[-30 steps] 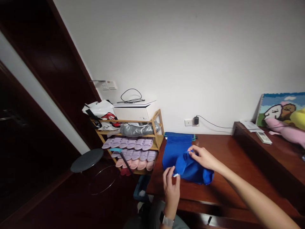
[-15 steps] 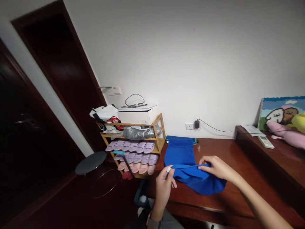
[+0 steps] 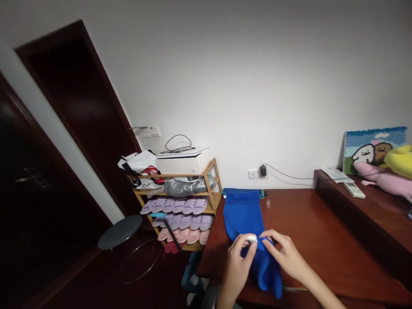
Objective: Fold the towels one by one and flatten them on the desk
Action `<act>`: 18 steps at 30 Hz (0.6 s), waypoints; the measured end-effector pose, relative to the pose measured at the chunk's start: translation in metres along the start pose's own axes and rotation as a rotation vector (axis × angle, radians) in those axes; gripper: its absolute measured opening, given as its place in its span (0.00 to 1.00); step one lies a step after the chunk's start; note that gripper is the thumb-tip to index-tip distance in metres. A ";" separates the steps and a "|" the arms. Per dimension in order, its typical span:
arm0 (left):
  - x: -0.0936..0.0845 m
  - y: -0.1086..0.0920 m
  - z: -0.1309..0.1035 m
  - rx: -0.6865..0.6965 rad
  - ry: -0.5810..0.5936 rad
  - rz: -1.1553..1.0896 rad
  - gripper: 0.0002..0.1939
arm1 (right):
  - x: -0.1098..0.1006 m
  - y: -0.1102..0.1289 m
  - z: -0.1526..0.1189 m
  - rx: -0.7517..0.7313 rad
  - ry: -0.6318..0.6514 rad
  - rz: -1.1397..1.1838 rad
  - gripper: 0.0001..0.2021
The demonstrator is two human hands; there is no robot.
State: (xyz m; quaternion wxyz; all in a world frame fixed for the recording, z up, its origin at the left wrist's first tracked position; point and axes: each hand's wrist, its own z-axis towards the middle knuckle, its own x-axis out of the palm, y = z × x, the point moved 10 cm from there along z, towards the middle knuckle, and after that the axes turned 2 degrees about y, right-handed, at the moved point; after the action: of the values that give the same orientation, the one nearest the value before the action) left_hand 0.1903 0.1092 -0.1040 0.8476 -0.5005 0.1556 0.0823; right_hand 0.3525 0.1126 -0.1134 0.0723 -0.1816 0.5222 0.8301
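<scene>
In the head view, the left hand (image 3: 238, 257) pinches a small white bit (image 3: 252, 238) between thumb and finger; the right hand (image 3: 286, 253) is just beside it, its thumb and finger pinching an edge of the blue cloth (image 3: 243, 216); the fingertips of the two hands are very near each other; the blue cloth lies on the left part of the brown table (image 3: 299, 223), running from near the wall (image 3: 289, 94) toward the person; its near end is bunched under the hands and drops in folds by the table's front edge; I cannot tell if those folds touch the wood; at the far end is a flat blue fold (image 3: 243, 197), close to the back edge; the cloth's left side is near the table's left edge, and the wooden shoe rack (image 3: 211, 208) stands just past that, so that side is tight; on the right there is much more room, as the shiny top goes wide, up to the raised ledge (image 3: 363, 227); a white remote (image 3: 354, 189) and a pink toy (image 3: 388, 181) lie up there, well apart from the hands.
</scene>
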 end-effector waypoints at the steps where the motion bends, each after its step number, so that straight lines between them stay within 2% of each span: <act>1: 0.000 0.003 -0.001 0.004 -0.010 0.015 0.13 | -0.002 -0.001 -0.001 0.005 -0.011 0.008 0.17; 4: 0.005 0.007 -0.002 0.002 -0.010 0.039 0.10 | 0.000 -0.001 -0.003 0.025 0.013 0.000 0.18; 7: 0.009 0.002 -0.004 0.010 0.004 -0.055 0.12 | 0.007 0.003 -0.012 0.057 0.062 0.021 0.19; 11: 0.000 -0.011 -0.011 0.010 -0.040 -0.161 0.14 | 0.025 0.000 -0.027 0.148 0.217 0.248 0.23; 13: -0.007 -0.018 -0.017 0.010 -0.059 -0.173 0.16 | 0.030 -0.001 -0.026 0.169 0.270 0.376 0.27; 16: -0.015 -0.027 -0.026 0.018 -0.032 -0.247 0.19 | 0.030 0.006 -0.004 0.084 0.223 0.359 0.23; 18: -0.020 -0.027 -0.034 -0.011 0.021 -0.297 0.20 | 0.047 0.023 0.014 -0.065 0.288 0.217 0.18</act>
State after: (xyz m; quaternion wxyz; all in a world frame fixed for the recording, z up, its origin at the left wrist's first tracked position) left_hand 0.1731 0.0669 -0.0900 0.8460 -0.5235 0.0886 -0.0483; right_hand 0.2987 0.1120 -0.1066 -0.0992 -0.2433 0.5168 0.8148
